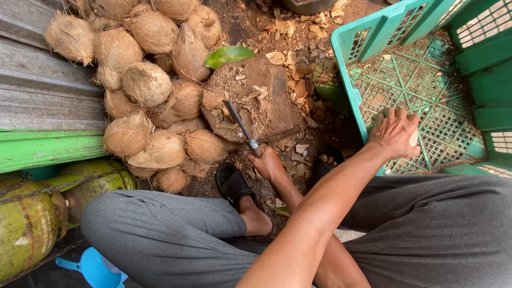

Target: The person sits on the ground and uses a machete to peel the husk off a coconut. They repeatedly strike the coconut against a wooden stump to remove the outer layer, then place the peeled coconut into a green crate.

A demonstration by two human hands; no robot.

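Knife down, coconut into the crate.
Left hand [266, 162] grips the knife [241, 128] on the stump [266, 90]; right hand [394, 133] clasps a peeled coconut [413, 138] inside the green crate [426, 80].

Left arm: stretched long across my body, over the right forearm, bare to the elbow.
Left hand [396, 134]: inside the teal plastic lattice crate [373, 32], back up, fingers curled over a pale round peeled coconut [413, 140].
Right arm: bent, forearm passing under the left one, well left of the crate.
Right hand [266, 162]: left of the crate, fist closed round the handle of a slim steel-bladed knife [241, 127], blade pointing away from me.
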